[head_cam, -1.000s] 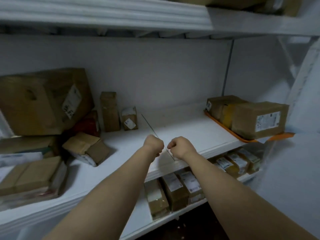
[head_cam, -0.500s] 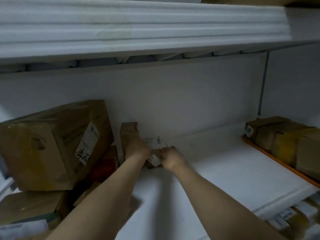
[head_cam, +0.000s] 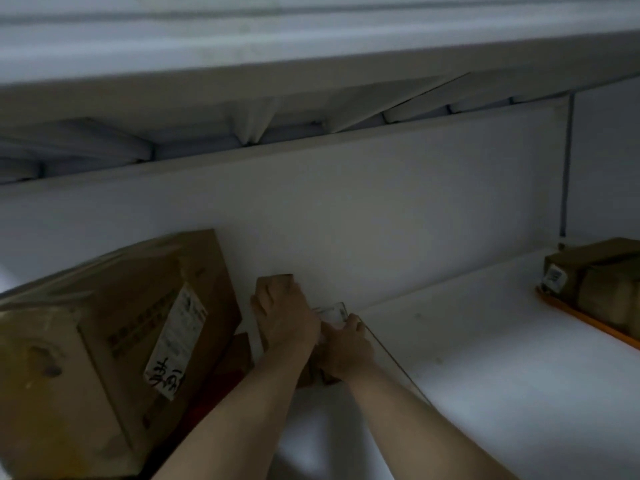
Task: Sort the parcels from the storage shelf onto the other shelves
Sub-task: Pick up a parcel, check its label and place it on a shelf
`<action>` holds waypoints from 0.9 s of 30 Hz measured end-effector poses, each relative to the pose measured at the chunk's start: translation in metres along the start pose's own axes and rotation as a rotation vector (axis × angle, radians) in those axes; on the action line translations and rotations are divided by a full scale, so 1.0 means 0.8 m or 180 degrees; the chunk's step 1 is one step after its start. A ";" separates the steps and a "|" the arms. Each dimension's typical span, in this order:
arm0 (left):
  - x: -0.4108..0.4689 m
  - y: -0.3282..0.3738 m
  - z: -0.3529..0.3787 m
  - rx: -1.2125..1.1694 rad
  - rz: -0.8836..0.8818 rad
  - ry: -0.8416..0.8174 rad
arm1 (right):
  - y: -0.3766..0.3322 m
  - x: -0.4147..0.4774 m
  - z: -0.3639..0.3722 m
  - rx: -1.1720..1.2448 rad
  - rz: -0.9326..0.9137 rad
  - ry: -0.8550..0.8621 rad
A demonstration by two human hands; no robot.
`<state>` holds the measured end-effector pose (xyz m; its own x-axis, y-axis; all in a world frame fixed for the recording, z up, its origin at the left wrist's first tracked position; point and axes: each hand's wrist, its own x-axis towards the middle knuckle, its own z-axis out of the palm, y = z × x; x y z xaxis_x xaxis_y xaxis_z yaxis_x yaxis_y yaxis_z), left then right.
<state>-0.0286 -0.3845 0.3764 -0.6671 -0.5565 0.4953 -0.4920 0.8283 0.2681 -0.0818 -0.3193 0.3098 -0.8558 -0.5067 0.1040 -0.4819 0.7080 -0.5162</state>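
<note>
Left hand (head_cam: 286, 318) round tall parcel (head_cam: 273, 279), right hand (head_cam: 347, 348) round blurred-label parcel (head_cam: 333, 312).

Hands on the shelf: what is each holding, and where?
Left hand grips the tall narrow box around its upper half; right hand holds the small labelled box by its right side.

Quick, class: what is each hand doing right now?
Left hand: grips the tall narrow box.
Right hand: grips the small labelled box.
</note>
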 end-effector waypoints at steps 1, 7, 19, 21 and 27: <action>0.001 0.001 -0.001 0.0047 0.0053 -0.0008 | -0.001 0.003 0.002 0.0007 0.0072 -0.0023; 0.005 0.003 -0.001 0.0042 0.0158 -0.0173 | -0.005 0.012 0.007 0.0011 0.0319 0.0162; -0.051 0.045 -0.017 -0.2091 -0.0695 -0.0751 | 0.061 -0.081 -0.055 0.1304 0.0260 0.0796; -0.076 0.061 -0.023 -0.2726 -0.1186 -0.1231 | 0.076 -0.107 -0.068 0.1339 0.0199 0.0758; -0.162 0.099 -0.042 -0.3520 -0.1285 -0.1769 | 0.107 -0.188 -0.092 0.1237 -0.0063 0.0899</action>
<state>0.0381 -0.2447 0.3613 -0.8530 -0.5091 -0.1146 -0.1698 0.0631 0.9835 -0.0082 -0.1466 0.3130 -0.8907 -0.3268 0.3160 -0.4388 0.4361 -0.7857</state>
